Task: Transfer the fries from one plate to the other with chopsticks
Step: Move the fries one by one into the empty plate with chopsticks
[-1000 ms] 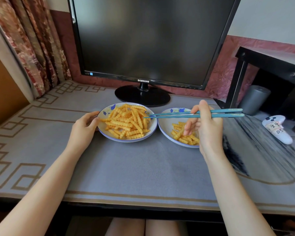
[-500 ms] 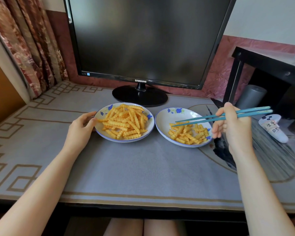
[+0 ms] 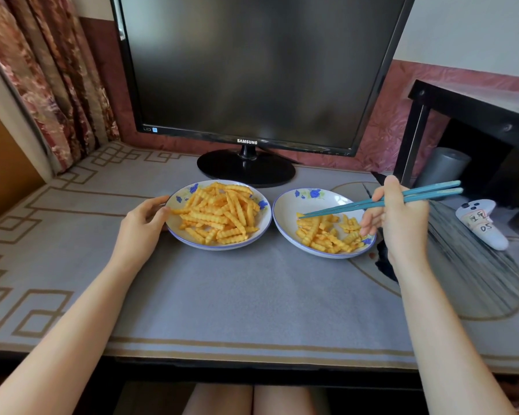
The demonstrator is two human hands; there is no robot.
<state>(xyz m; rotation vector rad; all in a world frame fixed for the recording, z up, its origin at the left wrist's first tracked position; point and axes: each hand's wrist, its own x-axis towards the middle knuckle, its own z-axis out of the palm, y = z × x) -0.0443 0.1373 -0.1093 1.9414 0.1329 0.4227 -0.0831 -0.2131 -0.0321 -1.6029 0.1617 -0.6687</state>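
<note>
Two white plates with blue flowers sit side by side on the desk. The left plate [image 3: 174,232] holds a large heap of crinkle-cut fries [image 3: 219,214]. The right plate [image 3: 285,205] holds a smaller pile of fries [image 3: 327,235]. My left hand [image 3: 141,226] grips the left plate's left rim. My right hand [image 3: 399,220] holds a pair of teal chopsticks [image 3: 357,205] over the right plate. Their tips lie close together just above that pile's left side, and no fry shows between them.
A black monitor [image 3: 252,70] stands on its round base [image 3: 246,169] right behind the plates. A white controller [image 3: 483,226] lies at the right. A black side table [image 3: 474,115] and a grey cylinder [image 3: 444,166] stand at the back right. A curtain [image 3: 42,79] hangs at the left.
My right hand carried the chopsticks from over the left plate's right edge to the right plate, and their tips dropped toward the smaller pile. My left hand stayed on the left plate's rim.
</note>
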